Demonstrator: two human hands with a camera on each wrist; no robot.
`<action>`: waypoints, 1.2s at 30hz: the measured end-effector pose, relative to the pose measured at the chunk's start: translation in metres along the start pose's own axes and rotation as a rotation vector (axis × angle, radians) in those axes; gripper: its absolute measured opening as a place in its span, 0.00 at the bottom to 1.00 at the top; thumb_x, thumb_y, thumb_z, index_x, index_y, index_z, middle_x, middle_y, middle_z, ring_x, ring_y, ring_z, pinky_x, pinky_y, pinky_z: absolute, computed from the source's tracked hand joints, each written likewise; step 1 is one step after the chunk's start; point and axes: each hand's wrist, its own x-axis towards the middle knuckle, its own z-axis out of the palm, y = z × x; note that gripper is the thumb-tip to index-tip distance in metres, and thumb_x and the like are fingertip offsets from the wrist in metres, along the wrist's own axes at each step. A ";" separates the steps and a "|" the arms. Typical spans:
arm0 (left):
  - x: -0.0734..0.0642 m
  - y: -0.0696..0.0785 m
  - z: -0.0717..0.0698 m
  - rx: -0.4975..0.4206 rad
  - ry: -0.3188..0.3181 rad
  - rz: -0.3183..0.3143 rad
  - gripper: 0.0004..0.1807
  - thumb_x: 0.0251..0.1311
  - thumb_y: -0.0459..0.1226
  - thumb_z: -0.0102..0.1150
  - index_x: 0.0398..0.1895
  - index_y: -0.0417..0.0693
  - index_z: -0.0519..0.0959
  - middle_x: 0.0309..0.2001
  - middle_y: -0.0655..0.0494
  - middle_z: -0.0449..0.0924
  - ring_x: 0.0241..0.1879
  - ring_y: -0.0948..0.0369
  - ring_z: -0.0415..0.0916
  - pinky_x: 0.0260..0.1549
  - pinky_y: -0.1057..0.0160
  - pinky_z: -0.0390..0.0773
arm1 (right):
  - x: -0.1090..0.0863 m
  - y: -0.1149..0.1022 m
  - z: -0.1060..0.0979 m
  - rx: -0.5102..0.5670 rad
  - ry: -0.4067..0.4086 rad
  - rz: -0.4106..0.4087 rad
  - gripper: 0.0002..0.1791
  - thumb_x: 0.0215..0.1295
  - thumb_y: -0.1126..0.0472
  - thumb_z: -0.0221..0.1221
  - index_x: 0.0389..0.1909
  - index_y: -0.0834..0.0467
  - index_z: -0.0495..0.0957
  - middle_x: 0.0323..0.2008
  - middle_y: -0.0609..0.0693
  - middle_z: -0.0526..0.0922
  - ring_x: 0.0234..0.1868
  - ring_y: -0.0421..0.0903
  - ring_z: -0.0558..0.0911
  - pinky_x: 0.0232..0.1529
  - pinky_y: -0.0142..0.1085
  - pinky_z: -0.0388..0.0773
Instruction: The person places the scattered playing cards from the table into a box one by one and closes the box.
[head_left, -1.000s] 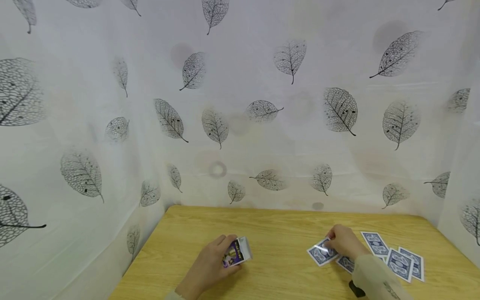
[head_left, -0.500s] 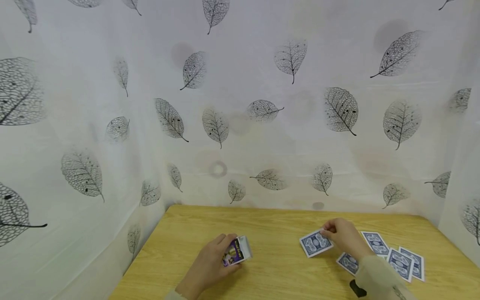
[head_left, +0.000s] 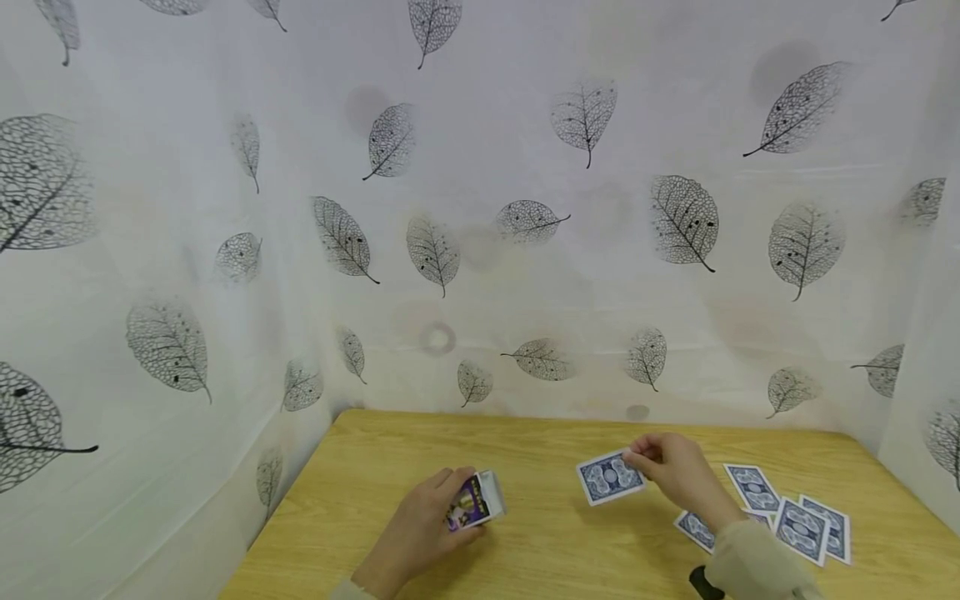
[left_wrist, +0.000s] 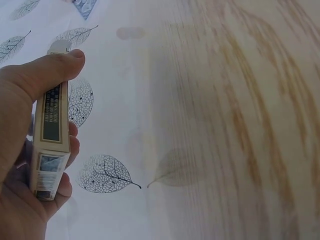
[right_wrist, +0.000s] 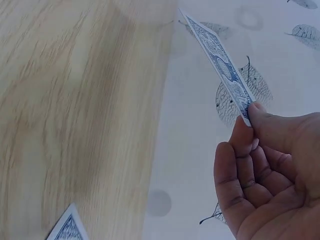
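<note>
On box, barcode, left wrist view only

A worktop of yellowish, grained wood is carrying several playing cards, their patterned blue-and-white backs facing up. The rearmost card is lying fully in sight. In front of it and to its left, a half-hidden card is lying; directly in front of it, a sliver of card is showing; in front and to its right, a front card is overlapping a right-hand card.
</note>
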 end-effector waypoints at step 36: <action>-0.002 0.004 0.000 0.027 0.026 0.046 0.37 0.54 0.48 0.82 0.65 0.46 0.79 0.42 0.59 0.83 0.36 0.72 0.73 0.35 0.71 0.79 | -0.005 -0.078 0.056 0.286 0.007 -0.100 0.07 0.72 0.61 0.68 0.36 0.61 0.83 0.27 0.48 0.85 0.27 0.40 0.80 0.29 0.29 0.78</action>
